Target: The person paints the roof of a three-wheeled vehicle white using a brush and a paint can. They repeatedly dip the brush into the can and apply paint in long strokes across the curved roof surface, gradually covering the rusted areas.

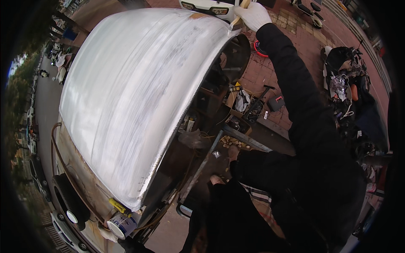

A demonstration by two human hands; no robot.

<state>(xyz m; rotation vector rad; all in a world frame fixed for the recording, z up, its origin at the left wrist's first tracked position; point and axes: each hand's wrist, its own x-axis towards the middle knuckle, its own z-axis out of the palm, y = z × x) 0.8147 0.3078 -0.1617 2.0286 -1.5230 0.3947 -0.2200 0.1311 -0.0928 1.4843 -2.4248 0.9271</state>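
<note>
A large curved panel (126,84), streaked white and grey with a rusty patch near its far edge, fills the middle. At its far right corner my right hand (253,16), in a white glove, grips a pale wooden piece (237,14). At lower left my left hand (107,235), also gloved, is beside a white can (122,225) with blue markings; its fingers are mostly hidden. A yellow-handled tool (120,207) lies just above the can, by the panel's near corner.
A dark tyre (67,198) and bent pipe stand at left. Boxes of tools (238,122) and a red basin (260,49) sit right of the panel. A cluttered scooter (346,84) is far right, a white vehicle (204,9) beyond, and a street with parked cars (63,232) at left.
</note>
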